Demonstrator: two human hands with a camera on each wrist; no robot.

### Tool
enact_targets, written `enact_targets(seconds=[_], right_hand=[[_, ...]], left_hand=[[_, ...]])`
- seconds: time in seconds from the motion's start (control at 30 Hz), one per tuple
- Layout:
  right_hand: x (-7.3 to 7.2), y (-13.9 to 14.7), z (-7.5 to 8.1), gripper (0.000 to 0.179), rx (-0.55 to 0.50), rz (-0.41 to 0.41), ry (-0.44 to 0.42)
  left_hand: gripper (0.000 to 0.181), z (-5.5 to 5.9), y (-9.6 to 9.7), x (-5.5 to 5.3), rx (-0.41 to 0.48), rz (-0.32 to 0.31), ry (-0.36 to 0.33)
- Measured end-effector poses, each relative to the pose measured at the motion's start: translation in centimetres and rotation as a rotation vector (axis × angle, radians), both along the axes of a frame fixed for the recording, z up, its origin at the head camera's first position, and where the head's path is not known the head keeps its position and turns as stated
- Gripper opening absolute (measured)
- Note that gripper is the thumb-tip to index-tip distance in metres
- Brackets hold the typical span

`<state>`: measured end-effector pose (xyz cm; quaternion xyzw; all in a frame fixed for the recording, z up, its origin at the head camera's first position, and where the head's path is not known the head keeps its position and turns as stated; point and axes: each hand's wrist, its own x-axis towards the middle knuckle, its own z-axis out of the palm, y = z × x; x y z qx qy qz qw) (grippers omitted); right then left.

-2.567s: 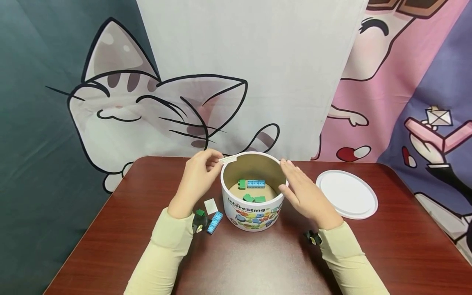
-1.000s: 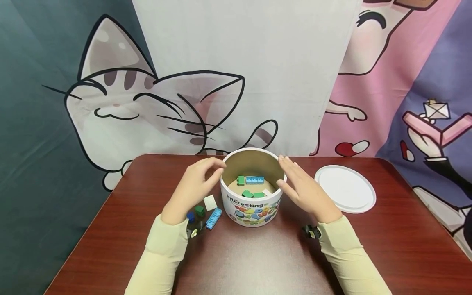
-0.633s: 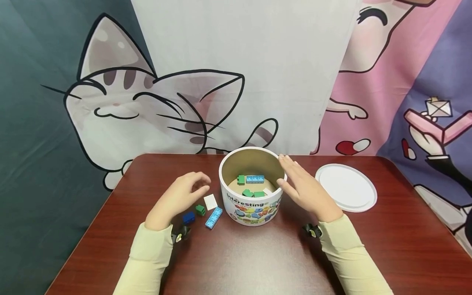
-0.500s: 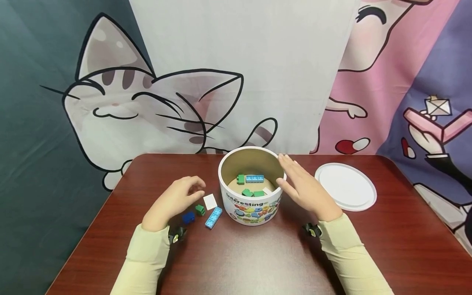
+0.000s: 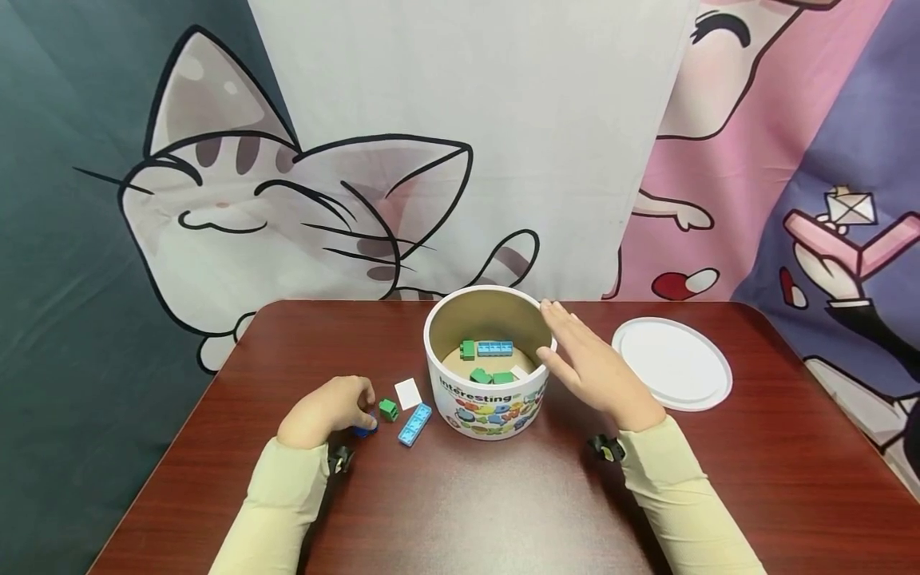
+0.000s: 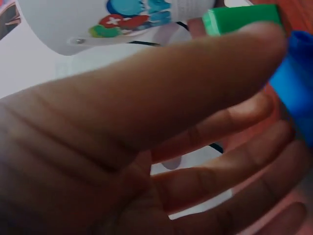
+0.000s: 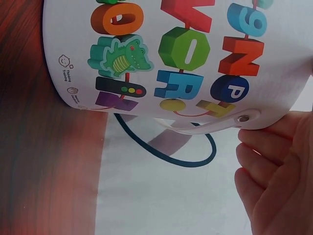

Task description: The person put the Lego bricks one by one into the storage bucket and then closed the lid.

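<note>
My left hand (image 5: 329,411) is down at the tabletop, its thumb and fingers closing around a blue toy brick (image 5: 365,430) that they partly cover. In the left wrist view, the thumb tip lies against the blue brick's edge, with the other fingertips close by. Just right of it sit a small green brick (image 5: 389,410), a white square tile (image 5: 408,394) and a light-blue long brick (image 5: 414,425). My right hand (image 5: 596,367) rests with straight fingers against the right rim of a round white bucket (image 5: 489,411). Its fingers touch the outer wall near the handle rivet in the right wrist view.
Inside the bucket lie a light-blue brick (image 5: 495,349), several green bricks (image 5: 468,350) and part of a white piece (image 5: 519,373). The round white lid (image 5: 672,363) lies on the brown table (image 5: 546,511) to the right. A cartoon-printed cloth (image 5: 561,144) hangs behind.
Earlier, my left hand held a white tile at the bucket rim, and a white piece then showed inside. The hand has since moved left and down to the blue brick; my right hand has stayed.
</note>
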<state>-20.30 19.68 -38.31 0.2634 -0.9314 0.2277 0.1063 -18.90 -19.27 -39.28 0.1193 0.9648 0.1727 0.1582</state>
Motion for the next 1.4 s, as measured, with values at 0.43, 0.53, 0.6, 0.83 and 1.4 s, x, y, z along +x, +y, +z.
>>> enact_targets(seconds=[0.43, 0.53, 0.6, 0.83, 1.4], right_hand=[[0.0, 0.0, 0.0, 0.069, -0.003, -0.001, 0.0], [-0.1, 0.0, -0.1, 0.069, -0.003, 0.001, 0.002], [-0.1, 0.0, 0.0, 0.069, -0.002, 0.003, 0.007], [-0.1, 0.0, -0.1, 0.069, 0.002, 0.006, 0.013], [0.0, 0.0, 0.0, 0.069, -0.01, -0.003, -0.001]], left_hand=[[0.033, -0.4, 0.2, 0.0, -0.028, 0.009, -0.035], [0.032, -0.3, 0.2, -0.1, -0.026, 0.014, -0.039], [0.031, -0.2, 0.2, -0.1, -0.022, 0.015, -0.04], [0.028, -0.4, 0.1, -0.3, -0.02, 0.005, -0.05], [0.016, -0.8, -0.2, -1.1, 0.041, -0.018, 0.036]])
